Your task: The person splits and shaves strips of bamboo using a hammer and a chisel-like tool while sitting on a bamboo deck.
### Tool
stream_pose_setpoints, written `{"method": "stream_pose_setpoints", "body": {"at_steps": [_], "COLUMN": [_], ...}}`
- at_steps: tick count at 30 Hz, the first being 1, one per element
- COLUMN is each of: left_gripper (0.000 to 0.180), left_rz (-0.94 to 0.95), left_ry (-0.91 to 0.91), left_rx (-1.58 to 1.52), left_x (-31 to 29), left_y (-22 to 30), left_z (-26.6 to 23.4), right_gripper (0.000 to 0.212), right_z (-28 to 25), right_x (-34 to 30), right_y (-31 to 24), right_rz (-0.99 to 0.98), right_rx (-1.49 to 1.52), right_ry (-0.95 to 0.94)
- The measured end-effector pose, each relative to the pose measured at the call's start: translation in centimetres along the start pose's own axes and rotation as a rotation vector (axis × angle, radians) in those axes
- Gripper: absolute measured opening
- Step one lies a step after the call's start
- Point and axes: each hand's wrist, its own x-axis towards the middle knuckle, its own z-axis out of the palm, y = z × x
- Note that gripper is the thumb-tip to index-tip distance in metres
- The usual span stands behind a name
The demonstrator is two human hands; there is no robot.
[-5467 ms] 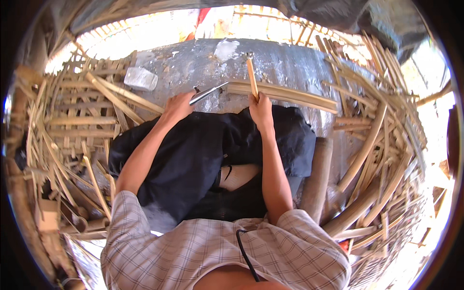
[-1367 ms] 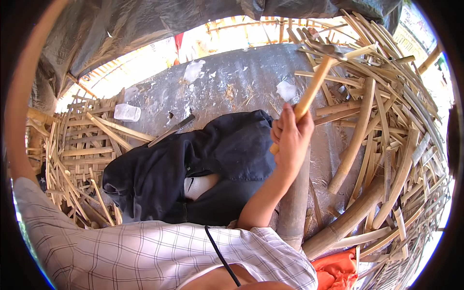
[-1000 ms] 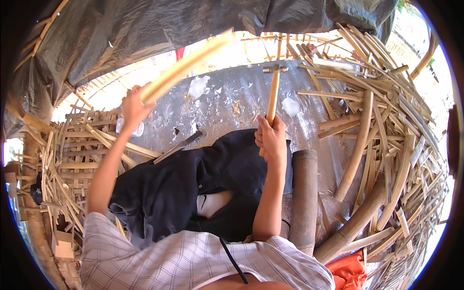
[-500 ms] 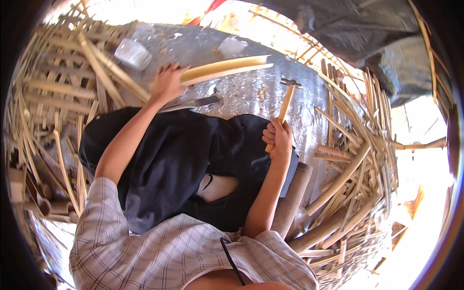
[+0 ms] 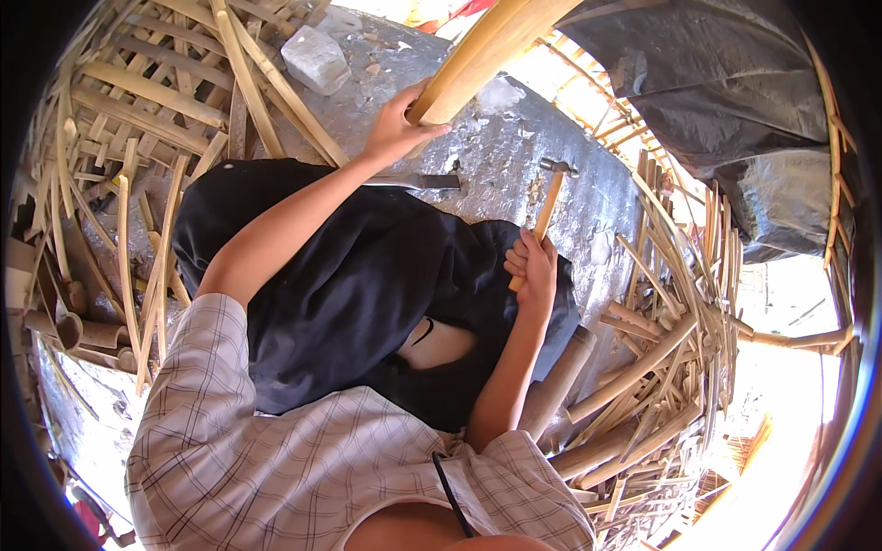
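Note:
My left hand (image 5: 401, 129) is closed round the lower end of a split bamboo piece (image 5: 491, 57), which tilts up and away toward the top edge of the view. Near my right knee, my right hand (image 5: 533, 264) grips the wooden handle of a hammer (image 5: 549, 209), its dark metal head pointing away from me. A flat metal blade with a dark end, perhaps a chisel or knife (image 5: 418, 181), lies on the grey ground just beyond my legs, below the left hand.
A grey stone block (image 5: 315, 60) rests at the upper left, beside woven bamboo lattice (image 5: 152, 89). Bamboo strips and offcuts (image 5: 657, 367) are heaped at the right. A thick round pole (image 5: 558, 381) lies by my right thigh. Dark plastic sheeting (image 5: 698, 83) hangs at the far right.
My left hand has moved right and raised the bamboo piece from lying nearly level to a steep tilt. My right hand still holds the hammer in about the same place. The view has shifted slightly.

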Motion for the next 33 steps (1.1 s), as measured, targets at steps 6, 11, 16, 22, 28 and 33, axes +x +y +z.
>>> {"method": "stream_pose_setpoints", "body": {"at_steps": [6, 11, 16, 22, 28, 33], "left_gripper": [0.087, 0.085, 0.083, 0.079, 0.078, 0.077], "left_rz": [-0.106, -0.141, -0.135, -0.094, -0.102, -0.100], "left_ry": [-0.116, -0.187, -0.239, -0.270, -0.226, -0.278], "left_rx": [-0.123, -0.293, -0.346, -0.312, -0.319, -0.305], "left_x": [-1.4, -2.7, -2.9, -2.9, -2.0, -1.2], "left_y": [0.8, -0.1, 0.0, -0.3, -0.1, 0.1], "left_z": [2.2, 2.4, 2.8, 2.7, 1.9, 1.7], "right_gripper": [0.024, 0.034, 0.039, 0.042, 0.044, 0.045], "right_z": [2.5, 5.9, 7.8, 11.3, 12.4, 13.4], "right_x": [-2.6, -6.8, -10.2, -9.6, -8.5, -9.1], "right_y": [-1.8, -6.5, -14.0, -20.7, -21.7, -22.6], "right_rz": [-0.109, -0.316, -0.521, -0.754, -0.720, -0.764], "right_rx": [-0.036, -0.050, -0.192, -0.539, -0.835, -0.888], "right_ry": [-0.040, -0.053, -0.015, 0.004, 0.065, 0.075]}}
